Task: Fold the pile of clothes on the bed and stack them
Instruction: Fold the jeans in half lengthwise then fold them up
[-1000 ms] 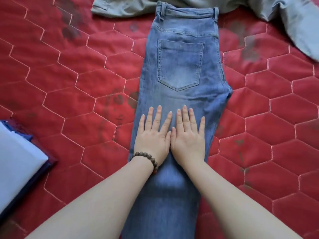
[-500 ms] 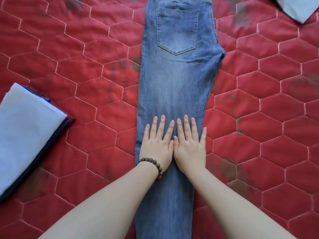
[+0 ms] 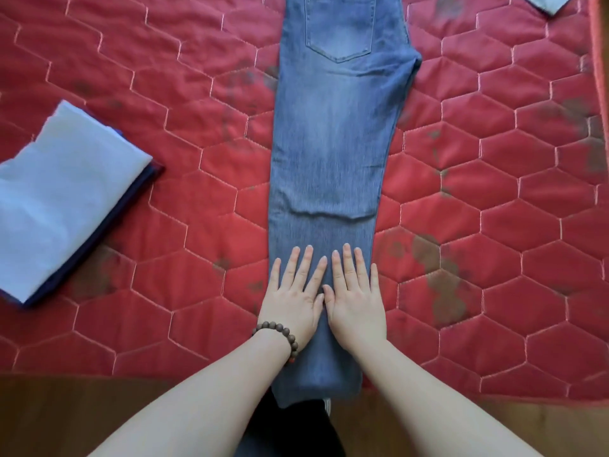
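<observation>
A pair of blue jeans (image 3: 333, 133), folded lengthwise leg on leg, lies straight down the middle of the red quilted bed cover, back pocket up at the top. Both my hands press flat on the lower legs, side by side with thumbs touching. My left hand (image 3: 295, 298), with a bead bracelet at the wrist, covers the left half. My right hand (image 3: 357, 298) covers the right half. A small crease crosses the denim just above my fingertips. The hems hang slightly over the bed's near edge.
A stack of folded clothes (image 3: 59, 199), pale blue on top with dark blue beneath, sits at the left. A corner of a light garment (image 3: 550, 1) shows at the top right. The bed cover (image 3: 510, 209) ends at the near edge, with wooden floor (image 3: 66, 417) below.
Both flat hands have slid down the jeans from just below the seat to the lower legs. The view has followed downward, so the waistband and grey garment have left the frame.
</observation>
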`<state>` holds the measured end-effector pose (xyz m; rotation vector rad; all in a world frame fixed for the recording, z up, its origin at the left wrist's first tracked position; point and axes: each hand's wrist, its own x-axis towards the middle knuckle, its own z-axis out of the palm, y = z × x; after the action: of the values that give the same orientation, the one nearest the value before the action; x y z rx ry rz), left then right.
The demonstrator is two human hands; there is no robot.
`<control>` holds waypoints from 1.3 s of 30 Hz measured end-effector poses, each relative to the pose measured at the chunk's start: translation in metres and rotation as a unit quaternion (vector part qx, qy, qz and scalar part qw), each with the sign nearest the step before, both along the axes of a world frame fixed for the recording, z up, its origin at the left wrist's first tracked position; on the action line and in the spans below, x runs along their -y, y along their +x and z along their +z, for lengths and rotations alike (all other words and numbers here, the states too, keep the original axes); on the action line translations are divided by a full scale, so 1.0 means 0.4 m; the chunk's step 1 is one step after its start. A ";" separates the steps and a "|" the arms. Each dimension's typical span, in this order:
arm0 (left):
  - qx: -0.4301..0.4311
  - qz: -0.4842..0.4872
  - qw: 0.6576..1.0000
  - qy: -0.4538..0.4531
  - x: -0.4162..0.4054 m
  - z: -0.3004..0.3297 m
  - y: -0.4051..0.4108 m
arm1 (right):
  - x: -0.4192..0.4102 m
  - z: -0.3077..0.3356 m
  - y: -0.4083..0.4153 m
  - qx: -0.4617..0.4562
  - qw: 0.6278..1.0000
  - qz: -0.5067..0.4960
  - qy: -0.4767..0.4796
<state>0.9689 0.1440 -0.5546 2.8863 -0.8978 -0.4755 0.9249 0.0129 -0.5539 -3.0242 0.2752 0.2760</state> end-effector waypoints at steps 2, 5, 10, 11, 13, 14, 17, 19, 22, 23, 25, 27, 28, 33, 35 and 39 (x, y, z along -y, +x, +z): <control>-0.005 0.000 1.000 0.008 -0.023 0.002 -0.060 | -0.015 0.006 -0.057 -0.008 1.000 0.010 0.005; -0.010 0.004 1.000 0.002 -0.054 0.007 -0.147 | -0.044 0.014 -0.146 -0.019 1.000 0.008 0.011; -0.042 -0.004 0.999 -0.008 -0.106 0.023 -0.267 | -0.095 0.025 -0.262 -0.034 0.999 0.000 0.033; -0.048 0.001 0.999 -0.022 -0.116 0.029 -0.278 | -0.101 0.030 -0.270 -0.027 0.999 -0.008 0.046; -0.059 0.067 0.994 -0.062 -0.129 0.047 -0.276 | -0.103 0.046 -0.270 0.009 0.995 -0.057 0.084; -0.067 0.127 0.986 -0.084 -0.132 0.055 -0.267 | -0.102 0.055 -0.263 0.020 0.990 -0.101 0.096; -0.092 0.258 0.951 -0.144 -0.129 0.081 -0.223 | -0.094 0.088 -0.232 0.031 0.964 -0.246 0.098; -0.123 0.310 0.927 -0.172 -0.116 0.104 -0.190 | -0.086 0.104 -0.215 0.003 0.941 -0.313 0.130; -0.154 0.394 0.892 -0.159 -0.107 0.125 -0.156 | -0.074 0.107 -0.215 -0.021 0.912 -0.381 0.149; -0.154 0.402 0.891 -0.144 -0.108 0.129 -0.153 | -0.072 0.110 -0.220 -0.023 0.910 -0.388 0.147; -0.148 0.400 0.895 -0.132 -0.114 0.134 -0.156 | -0.074 0.117 -0.224 -0.025 0.907 -0.394 0.148; -0.134 0.397 0.897 -0.142 -0.121 0.131 -0.165 | -0.079 0.119 -0.230 -0.023 0.904 -0.397 0.157; -0.129 0.397 0.896 -0.150 -0.124 0.129 -0.170 | -0.081 0.118 -0.232 -0.024 0.902 -0.400 0.162; -0.176 0.391 0.886 -0.175 -0.126 0.120 -0.186 | -0.092 0.112 -0.236 -0.029 0.889 -0.408 0.207; -0.209 0.379 0.881 -0.192 -0.124 0.122 -0.189 | -0.098 0.118 -0.234 -0.033 0.876 -0.409 0.255; -0.282 0.363 0.850 -0.257 -0.127 0.132 -0.193 | -0.101 0.127 -0.244 -0.033 0.851 -0.417 0.318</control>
<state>0.8917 0.1948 -0.5020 2.1424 0.1627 -0.7729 0.8272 0.0532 -0.5029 -2.0027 1.1752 0.3020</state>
